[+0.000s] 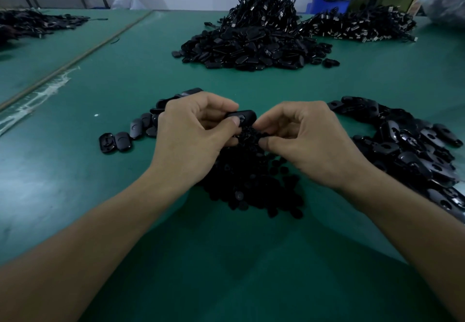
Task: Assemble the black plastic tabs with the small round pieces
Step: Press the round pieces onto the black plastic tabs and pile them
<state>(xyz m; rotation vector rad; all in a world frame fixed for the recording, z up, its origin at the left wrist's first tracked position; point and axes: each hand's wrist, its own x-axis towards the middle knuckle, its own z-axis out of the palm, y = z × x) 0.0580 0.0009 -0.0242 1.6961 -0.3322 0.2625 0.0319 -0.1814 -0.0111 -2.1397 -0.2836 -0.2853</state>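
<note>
Fingers (232, 122) of left hand (191, 140) pinch one black tab (245, 115), right hand (302, 143) curled at its end, grip unclear; a fumbled press could drop it into the pile of round pieces (251, 178) just below them.

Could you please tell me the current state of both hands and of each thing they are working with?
Tab: held up between both hands.
Left hand: grips the tab, thumb on top.
Right hand: fingers curled at the tab's end; what it pinches is unclear.
Round pieces: loose pile under the hands.
Tabs on the right: loose pile, untouched.
</note>
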